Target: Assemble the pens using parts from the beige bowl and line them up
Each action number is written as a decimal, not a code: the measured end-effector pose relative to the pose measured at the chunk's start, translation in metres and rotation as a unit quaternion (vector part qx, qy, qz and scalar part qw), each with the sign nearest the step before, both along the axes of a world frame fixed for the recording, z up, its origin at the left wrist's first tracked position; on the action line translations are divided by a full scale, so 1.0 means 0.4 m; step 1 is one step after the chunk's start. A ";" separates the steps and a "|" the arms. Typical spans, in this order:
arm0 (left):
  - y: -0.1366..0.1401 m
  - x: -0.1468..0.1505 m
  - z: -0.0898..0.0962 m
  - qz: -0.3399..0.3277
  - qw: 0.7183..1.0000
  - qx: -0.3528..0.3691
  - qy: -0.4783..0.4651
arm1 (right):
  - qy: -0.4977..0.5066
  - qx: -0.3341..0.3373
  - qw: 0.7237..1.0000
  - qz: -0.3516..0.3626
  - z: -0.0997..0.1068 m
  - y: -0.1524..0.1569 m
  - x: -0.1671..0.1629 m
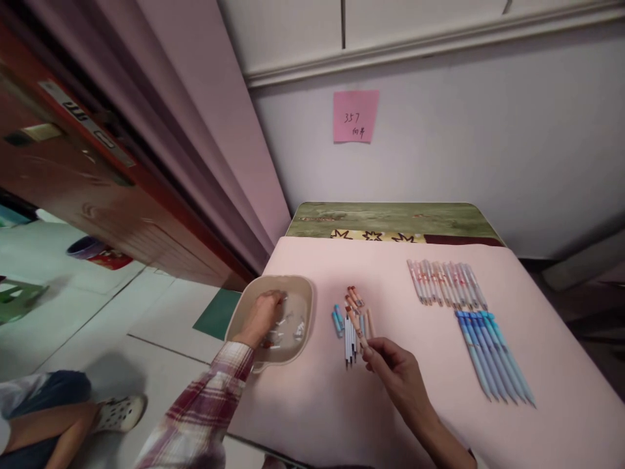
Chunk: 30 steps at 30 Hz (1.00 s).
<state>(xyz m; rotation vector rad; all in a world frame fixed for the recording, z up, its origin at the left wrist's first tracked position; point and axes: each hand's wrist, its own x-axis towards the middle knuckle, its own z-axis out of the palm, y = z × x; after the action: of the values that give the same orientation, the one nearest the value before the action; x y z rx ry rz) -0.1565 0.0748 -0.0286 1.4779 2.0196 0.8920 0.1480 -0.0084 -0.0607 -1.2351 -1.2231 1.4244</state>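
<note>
My left hand reaches into a beige basin, its fingers closed near the far wall; whatever they pinch is too small to make out. Several small clear plastic pieces lie on the basin floor. Between the thumb and fingers of my right hand is a pinkish-orange pen part with a brown end, tilted up to the left. Just under it lie several thin white pen refills with dark tips. Beside these are short blue pen pieces and short orange pen pieces.
To the right, a row of clear-and-pink pens lies above a row of blue pens on the pink tabletop. A pink note is on the wall. Another person's leg and shoe show at lower left.
</note>
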 end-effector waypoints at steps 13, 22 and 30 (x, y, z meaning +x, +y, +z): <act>-0.120 0.401 0.105 0.087 0.745 -0.019 -0.661 | -0.083 0.053 0.995 -0.018 0.054 -0.064 0.015; -0.130 0.446 0.124 0.050 0.740 -0.011 -0.670 | -0.105 0.047 0.992 -0.047 0.061 -0.092 0.061; -0.141 0.480 0.126 0.044 0.768 0.029 -0.638 | -0.098 0.044 0.993 -0.048 0.080 -0.084 0.082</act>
<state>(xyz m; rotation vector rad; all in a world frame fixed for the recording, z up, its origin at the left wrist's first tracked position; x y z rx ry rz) 0.0356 0.0185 0.0220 0.4154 0.9826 1.4384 0.1808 -0.0420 -0.0285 -1.3788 -1.3256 1.1895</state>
